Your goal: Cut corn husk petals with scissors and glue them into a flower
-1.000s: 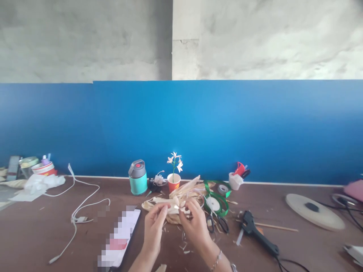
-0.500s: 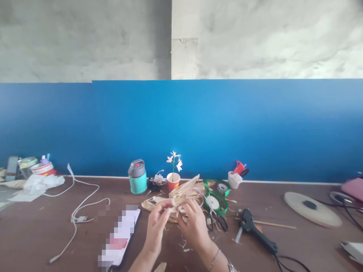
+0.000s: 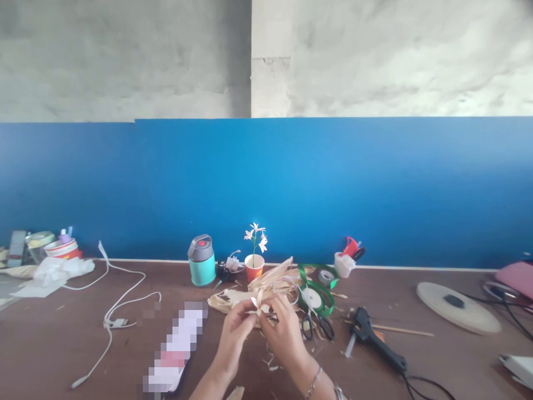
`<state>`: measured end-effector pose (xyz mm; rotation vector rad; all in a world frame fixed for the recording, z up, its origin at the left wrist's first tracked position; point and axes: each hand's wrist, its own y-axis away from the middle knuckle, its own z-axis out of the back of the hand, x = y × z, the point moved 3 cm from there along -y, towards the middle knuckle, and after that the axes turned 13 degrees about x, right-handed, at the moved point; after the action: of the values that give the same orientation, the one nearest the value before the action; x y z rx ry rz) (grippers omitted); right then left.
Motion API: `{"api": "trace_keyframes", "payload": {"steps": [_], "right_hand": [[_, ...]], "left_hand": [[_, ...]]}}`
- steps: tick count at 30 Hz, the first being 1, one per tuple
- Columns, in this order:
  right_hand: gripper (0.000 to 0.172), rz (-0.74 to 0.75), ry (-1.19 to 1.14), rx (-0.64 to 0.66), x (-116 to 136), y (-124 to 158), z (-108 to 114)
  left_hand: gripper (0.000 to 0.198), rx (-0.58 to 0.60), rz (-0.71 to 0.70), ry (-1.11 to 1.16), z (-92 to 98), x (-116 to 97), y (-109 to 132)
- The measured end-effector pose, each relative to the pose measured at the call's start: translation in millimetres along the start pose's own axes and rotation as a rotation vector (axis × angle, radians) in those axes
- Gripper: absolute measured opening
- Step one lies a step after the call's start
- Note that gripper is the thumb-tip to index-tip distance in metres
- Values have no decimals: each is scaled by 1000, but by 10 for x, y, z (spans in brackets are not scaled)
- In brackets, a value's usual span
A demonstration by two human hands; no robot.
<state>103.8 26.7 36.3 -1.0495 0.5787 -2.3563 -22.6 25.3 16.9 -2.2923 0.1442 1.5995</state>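
Observation:
Between my two hands is a small pale flower [image 3: 259, 303] with pointed petals, apparently made of dried husk. My left hand [image 3: 236, 332] pinches it from the left, thumb against the fingers. From the right, my right hand [image 3: 283, 328] grips it too, its thumb and fingertips meeting at the flower's base, which they hide. Just behind my hands lies a heap of dried corn husks [image 3: 275, 278]. Black-handled scissors [image 3: 317, 325] rest right of my right hand. Farther back, a red and white paper cup [image 3: 254, 272] holds a green stem with pale flowers [image 3: 256, 238].
A phone [image 3: 177, 350] lies left of my hands, a white cable [image 3: 110, 311] beyond it. A turquoise flask [image 3: 202, 266] stands at the back. Right are green ribbon [image 3: 327, 300], a black glue gun [image 3: 378, 339], a thin stick [image 3: 403, 330] and a round lid [image 3: 458, 308].
The flower's petals now show upright between my fingertips, where they were mostly hidden before. My left hand has shifted slightly lower and its fingers have turned. Things on the table stay put.

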Motion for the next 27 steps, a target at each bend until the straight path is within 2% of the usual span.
{"api": "trace_keyframes", "payload": {"steps": [6,10,14,17,19,22,27], "right_hand": [[14,16,101,-12,-22,11,-18],[13,16,92,-16,-6,-4,-7],[14,-26,-102,45,-7,-31,9],[9,-184,-360,84,-48,-50,20],[15,-276,-529,115,-77,-60,11],[24,-353,-681,132,-108,-76,-12],[18,-407,-741,88,-121,-80,-16]], "left_hand": [[31,-10,63,48,-36,10,-19],[27,-40,56,71,-30,21,-23],[27,-132,44,-46,36,8,-38],[24,-212,41,-241,110,-9,-47],[21,-241,29,-368,141,-23,-49],[14,-247,-7,-488,144,-35,-45],[13,-200,-75,-594,100,-45,-7]]}}
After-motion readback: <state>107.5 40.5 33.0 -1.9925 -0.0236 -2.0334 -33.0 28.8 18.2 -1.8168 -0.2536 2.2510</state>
